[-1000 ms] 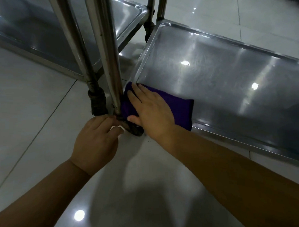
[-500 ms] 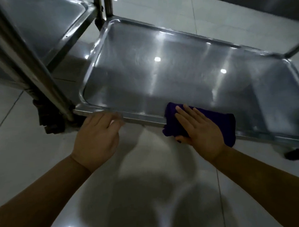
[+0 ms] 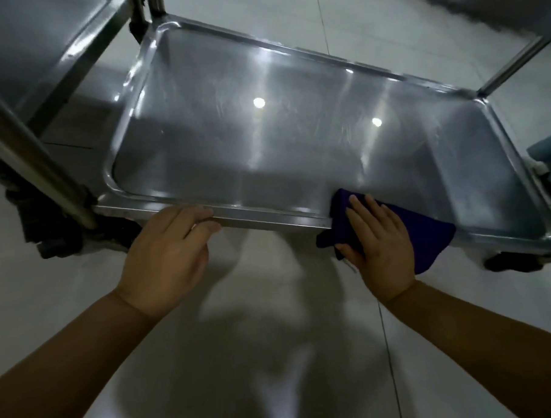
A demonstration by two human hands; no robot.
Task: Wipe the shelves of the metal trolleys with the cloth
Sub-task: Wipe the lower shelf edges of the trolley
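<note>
I see the trolley's bottom shelf [image 3: 296, 138] spanning 10 to 3 o'clock, its front rim gripped at 8 o'clock by the left hand [image 3: 165, 254], fingers curled over the edge. At 4 o'clock the right hand [image 3: 380, 245] lies flat, pressing the purple cloth [image 3: 433, 240] onto that rim — an edge pass, I judge. Next the cloth should reach the 3 o'clock corner, then sweep the pan — steady pressure, trolley braced.

Cloth [image 3: 433, 240] farther right along shelf rim [image 3: 268, 216]
</note>
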